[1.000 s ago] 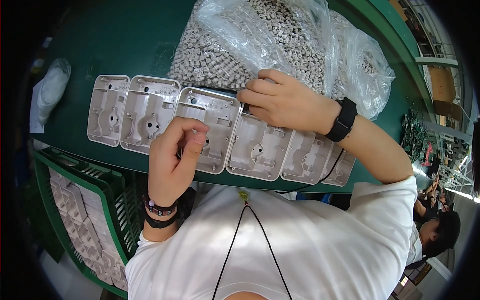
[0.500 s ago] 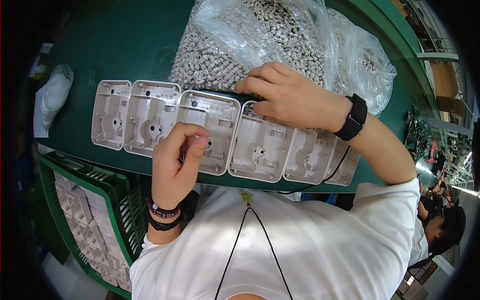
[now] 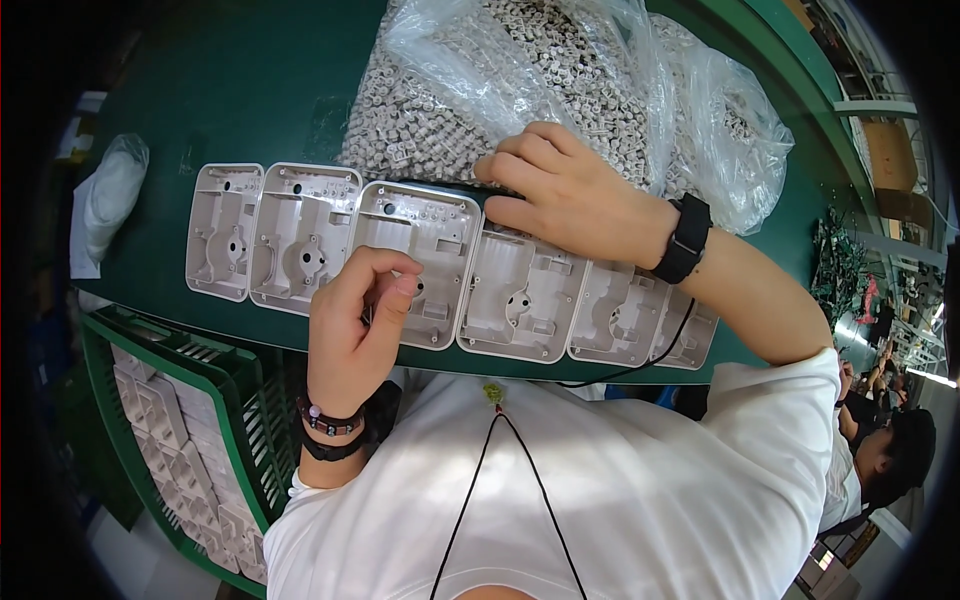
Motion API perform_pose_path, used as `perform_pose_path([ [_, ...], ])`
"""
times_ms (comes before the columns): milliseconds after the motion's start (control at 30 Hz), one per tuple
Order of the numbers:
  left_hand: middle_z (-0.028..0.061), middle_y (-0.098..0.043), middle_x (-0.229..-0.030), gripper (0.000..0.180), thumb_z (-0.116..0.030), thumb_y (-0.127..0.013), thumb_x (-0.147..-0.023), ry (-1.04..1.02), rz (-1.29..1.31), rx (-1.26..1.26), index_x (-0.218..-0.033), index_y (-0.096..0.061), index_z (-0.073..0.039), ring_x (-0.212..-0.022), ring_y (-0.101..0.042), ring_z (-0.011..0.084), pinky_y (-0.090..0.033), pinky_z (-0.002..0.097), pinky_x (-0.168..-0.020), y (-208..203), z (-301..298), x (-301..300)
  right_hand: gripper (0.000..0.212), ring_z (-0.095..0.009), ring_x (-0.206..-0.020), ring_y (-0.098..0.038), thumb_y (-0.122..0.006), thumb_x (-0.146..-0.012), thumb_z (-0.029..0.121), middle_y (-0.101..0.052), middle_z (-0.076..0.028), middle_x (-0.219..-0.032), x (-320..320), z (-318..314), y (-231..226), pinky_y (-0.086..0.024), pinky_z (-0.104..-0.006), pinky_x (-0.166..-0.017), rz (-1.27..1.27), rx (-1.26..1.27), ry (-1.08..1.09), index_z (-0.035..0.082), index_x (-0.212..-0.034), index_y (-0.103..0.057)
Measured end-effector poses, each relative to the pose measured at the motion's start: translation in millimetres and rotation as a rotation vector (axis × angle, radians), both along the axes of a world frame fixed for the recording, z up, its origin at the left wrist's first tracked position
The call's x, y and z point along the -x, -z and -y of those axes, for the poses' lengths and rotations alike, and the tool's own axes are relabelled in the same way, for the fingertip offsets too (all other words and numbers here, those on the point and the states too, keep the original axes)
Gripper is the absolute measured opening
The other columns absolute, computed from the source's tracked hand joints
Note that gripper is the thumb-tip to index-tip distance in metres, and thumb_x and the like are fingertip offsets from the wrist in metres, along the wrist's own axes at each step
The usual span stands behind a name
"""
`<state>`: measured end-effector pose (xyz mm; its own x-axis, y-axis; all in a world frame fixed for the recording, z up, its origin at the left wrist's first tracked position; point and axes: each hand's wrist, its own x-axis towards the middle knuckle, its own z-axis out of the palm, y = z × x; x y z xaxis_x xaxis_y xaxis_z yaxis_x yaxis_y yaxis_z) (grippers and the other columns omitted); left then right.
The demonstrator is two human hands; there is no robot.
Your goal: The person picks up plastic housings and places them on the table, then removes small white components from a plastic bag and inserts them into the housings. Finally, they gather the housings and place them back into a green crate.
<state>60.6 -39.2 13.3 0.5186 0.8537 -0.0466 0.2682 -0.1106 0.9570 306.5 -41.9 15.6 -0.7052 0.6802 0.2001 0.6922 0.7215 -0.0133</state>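
Six pale grey plastic housings stand side by side in a slanting row, their hollow insides facing up. My left hand (image 3: 352,330) is closed, thumb and forefinger curled together over the lower left of the third housing (image 3: 438,222). Whatever sits between those fingers, if anything, is hidden. Across the upper edge of the fourth housing (image 3: 540,275) lies my right hand (image 3: 570,195), its fingers bent and closed, beside the heap of small light grey plastic parts (image 3: 420,125). What its fingertips hold cannot be made out.
Clear plastic bags (image 3: 735,140) lie around the heaped parts on the green table (image 3: 250,90). A green crate (image 3: 240,440) of grey housings stands at lower left. A black cable (image 3: 672,345) crosses the right-hand housings. Another person (image 3: 885,455) is at far right.
My right hand has shifted slightly left along the top of the fourth housing, its thumb now straighter. The left hand has barely moved.
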Motion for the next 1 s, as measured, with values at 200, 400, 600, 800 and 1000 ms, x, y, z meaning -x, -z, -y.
perform_pose_path([
  [200,-0.0005,-0.045,-0.059,0.010,-0.012,-0.055,-0.085,0.001,0.004,0.024,-0.088,-0.056,-0.003,-0.052,-0.038,0.0064,-0.029,0.0205,-0.048,2,2,0,0.013,-0.020,-0.100,-0.046,-0.054,-0.068,0.016,-0.051,-0.004,-0.106,1,-1,4,-0.034,-0.0344,-0.090,-0.047,-0.012,-0.016,0.012,-0.079,-0.058],
  [400,-0.0006,-0.045,-0.059,0.009,-0.012,-0.055,-0.085,0.020,-0.020,0.017,-0.088,-0.056,-0.003,-0.052,-0.038,0.0066,-0.029,0.0208,-0.048,0,2,-2,0.012,-0.020,-0.101,-0.045,-0.054,-0.067,0.016,-0.051,-0.003,-0.108,2,-2,5,-0.033,-0.0349,-0.091,-0.059,-0.003,-0.026,0.013,-0.078,-0.059],
  [600,-0.0002,-0.046,-0.059,0.009,-0.011,-0.055,-0.085,0.043,0.001,-0.033,-0.087,-0.056,-0.003,-0.051,-0.038,0.0073,-0.030,0.0212,-0.048,1,3,-4,0.012,-0.019,-0.101,-0.045,-0.056,-0.066,0.017,-0.050,-0.002,-0.110,1,-3,8,-0.034,-0.0350,-0.091,0.087,-0.076,-0.123,0.013,-0.077,-0.060],
  [800,0.0014,-0.049,-0.061,0.009,-0.011,-0.055,-0.084,0.037,0.010,-0.048,-0.087,-0.056,-0.003,-0.050,-0.038,0.0081,-0.030,0.0213,-0.048,2,5,-4,0.012,-0.017,-0.095,-0.048,-0.057,-0.065,0.015,-0.053,0.000,-0.103,2,0,-9,-0.036,-0.0339,-0.088,0.016,-0.041,-0.083,0.012,-0.077,-0.058],
  [1000,0.0054,-0.058,-0.074,0.011,-0.009,-0.055,-0.084,0.130,0.049,0.000,-0.092,-0.056,0.000,-0.060,-0.053,0.0085,-0.040,0.0218,-0.055,-12,7,-19,0.014,-0.016,-0.075,-0.053,-0.059,-0.064,0.012,-0.055,0.000,-0.081,25,30,-44,-0.039,-0.0321,-0.079,-0.193,0.001,-0.005,0.010,-0.078,-0.057],
])
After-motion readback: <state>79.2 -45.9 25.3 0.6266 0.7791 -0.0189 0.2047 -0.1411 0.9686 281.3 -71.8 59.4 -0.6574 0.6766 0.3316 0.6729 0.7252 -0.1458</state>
